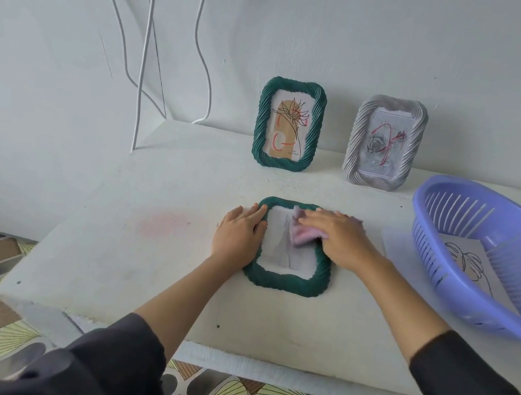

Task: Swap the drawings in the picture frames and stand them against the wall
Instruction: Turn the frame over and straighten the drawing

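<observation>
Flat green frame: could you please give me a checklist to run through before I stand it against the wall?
1. Flat frame steadied: ok, left hand rests on its left edge.
2. Glass free of cloth: not ok, right hand presses it there.
3. New drawing fitted: cannot tell, only faint lines show.
4. Green frame and grey frame standing at the wall: ok.
5. Leaf drawing free to take: cannot tell, in or under basket.

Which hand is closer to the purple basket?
Right. The right hand, pressing a pink cloth on the flat green frame, sits left of the purple basket. The left hand rests on the frame's far left edge.
</observation>
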Demonstrator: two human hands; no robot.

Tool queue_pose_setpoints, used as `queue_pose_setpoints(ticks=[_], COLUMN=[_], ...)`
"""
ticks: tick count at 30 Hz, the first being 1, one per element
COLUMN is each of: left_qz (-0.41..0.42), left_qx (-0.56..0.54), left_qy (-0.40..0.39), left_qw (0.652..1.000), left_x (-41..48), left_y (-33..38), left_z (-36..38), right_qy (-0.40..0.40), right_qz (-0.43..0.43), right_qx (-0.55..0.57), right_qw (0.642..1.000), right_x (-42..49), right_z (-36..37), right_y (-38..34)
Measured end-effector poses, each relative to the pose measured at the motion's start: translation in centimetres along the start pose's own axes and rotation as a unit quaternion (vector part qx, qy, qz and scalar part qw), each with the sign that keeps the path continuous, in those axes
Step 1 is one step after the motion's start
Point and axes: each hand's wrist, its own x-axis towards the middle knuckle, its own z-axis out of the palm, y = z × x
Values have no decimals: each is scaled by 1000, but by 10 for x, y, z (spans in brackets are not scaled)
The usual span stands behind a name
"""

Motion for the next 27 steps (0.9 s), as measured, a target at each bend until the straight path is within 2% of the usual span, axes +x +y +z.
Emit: queue_pose_setpoints(ticks=[2, 4, 9, 11, 16, 18, 23, 27], left_qz=[-2, -3, -9, -9, -12, -16, -15, -5], left_qx=[0, -3, -7, -8, -8, -15, -18, -24], left_qy=[-3, -4, -9, -11, -15, -13, -11, -15], left_qw=[1000, 1000, 1000, 1000, 1000, 1000, 1000, 1000], left_x=[0, -1, -1, -2, -2, -3, -2, 0], left_y=[0, 1, 2, 2, 2, 3, 5, 7], left_z=[0, 0, -2, -2, -2, -2, -5, -9], right_qy=[14, 1, -81, -77, -5, -6, -72, -95], right_qz=[6, -30, -114, -99, 15, -1, -100, -88], right_qx=[3, 13, 42, 32, -13, 5, 39, 31], right_qw=[1000, 999, 989, 992, 1000, 1000, 992, 991], right_x=[7, 2, -47, -47, 1, 8, -27, -47], right_z=[10, 16, 3, -3, 2, 11, 16, 1], right_y=[-8, -15, -4, 6, 1, -13, -24, -5])
